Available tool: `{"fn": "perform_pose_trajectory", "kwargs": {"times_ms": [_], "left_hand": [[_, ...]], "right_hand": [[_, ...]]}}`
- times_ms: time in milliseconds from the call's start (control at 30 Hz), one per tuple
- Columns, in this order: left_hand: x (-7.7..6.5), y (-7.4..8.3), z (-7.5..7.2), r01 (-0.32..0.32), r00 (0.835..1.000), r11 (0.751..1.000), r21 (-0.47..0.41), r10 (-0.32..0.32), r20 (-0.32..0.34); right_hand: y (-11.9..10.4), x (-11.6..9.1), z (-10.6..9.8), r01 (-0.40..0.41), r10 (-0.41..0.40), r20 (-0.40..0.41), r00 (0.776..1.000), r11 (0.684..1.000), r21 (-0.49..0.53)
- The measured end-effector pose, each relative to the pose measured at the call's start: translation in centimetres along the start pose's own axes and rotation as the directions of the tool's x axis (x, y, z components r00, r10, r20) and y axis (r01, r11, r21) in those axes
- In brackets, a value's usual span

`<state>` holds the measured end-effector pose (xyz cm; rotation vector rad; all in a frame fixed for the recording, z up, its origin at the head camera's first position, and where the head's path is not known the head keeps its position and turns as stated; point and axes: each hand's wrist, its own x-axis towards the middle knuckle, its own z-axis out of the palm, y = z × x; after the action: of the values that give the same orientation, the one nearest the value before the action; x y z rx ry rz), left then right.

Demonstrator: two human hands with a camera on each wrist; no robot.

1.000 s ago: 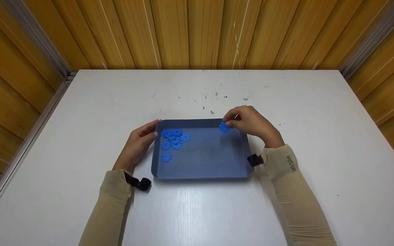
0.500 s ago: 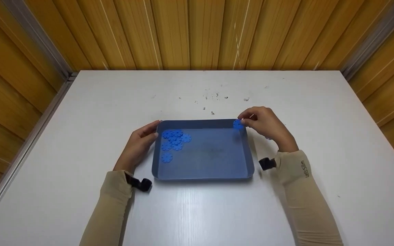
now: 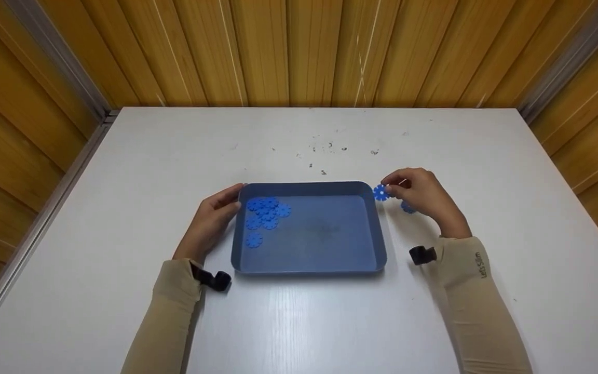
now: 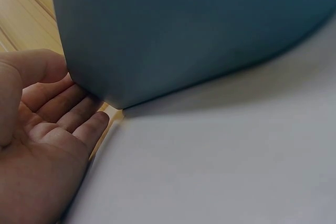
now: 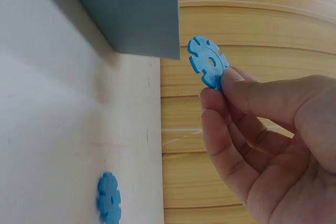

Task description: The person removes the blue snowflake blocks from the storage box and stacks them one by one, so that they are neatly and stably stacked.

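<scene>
Near the far right corner of the blue-grey tray (image 3: 309, 271), just outside its rim, my right hand (image 3: 426, 197) pinches a blue notched building disc (image 3: 381, 192) between thumb and fingers. The right wrist view shows this held disc (image 5: 208, 61) tilted, with its centre hole and slots. Another blue disc (image 3: 408, 207) lies on the table under the right hand, partly hidden by it. My left hand (image 3: 209, 221) touches the tray's outer left side near the far corner. In the left wrist view, its thumb and loosely extended fingers (image 4: 52, 69) meet the tray wall.
Several overlapping blue discs (image 3: 267, 210) lie in the tray's far left part, with a single one (image 3: 254, 240) nearer the front. Beneath everything is a white table (image 3: 299, 322) with dark specks. Wood-look panels (image 3: 309, 52) rise behind it.
My right hand has carried the pinched disc rightward from above the tray to beyond its right rim. A disc on the table has come into sight. The left hand stays put.
</scene>
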<state>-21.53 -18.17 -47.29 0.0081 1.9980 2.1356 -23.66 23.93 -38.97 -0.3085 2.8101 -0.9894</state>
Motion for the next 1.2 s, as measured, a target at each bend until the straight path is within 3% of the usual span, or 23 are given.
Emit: {"fn": "perform_pose_trajectory", "kwargs": {"times_ms": [333,733,1200], "left_hand": [[0.0,-0.1,0.1,-0.001,1.000,1.000,0.001,0.001,-0.006],[-0.1,0.2,0.1,0.011,1.000,1.000,0.009,-0.011,-0.006],[-0.1,0.1,0.1,-0.009,1.000,0.999,-0.040,0.009,0.011]], "right_hand": [[1.9,-0.7,-0.7,-0.019,0.019,-0.002,1.000,1.000,-0.008],[4.6,-1.0,-1.6,-0.117,0.117,0.054,0.992,0.993,-0.002],[5.8,-1.0,-1.6,-0.170,0.170,0.044,0.984,0.985,-0.005]]}}
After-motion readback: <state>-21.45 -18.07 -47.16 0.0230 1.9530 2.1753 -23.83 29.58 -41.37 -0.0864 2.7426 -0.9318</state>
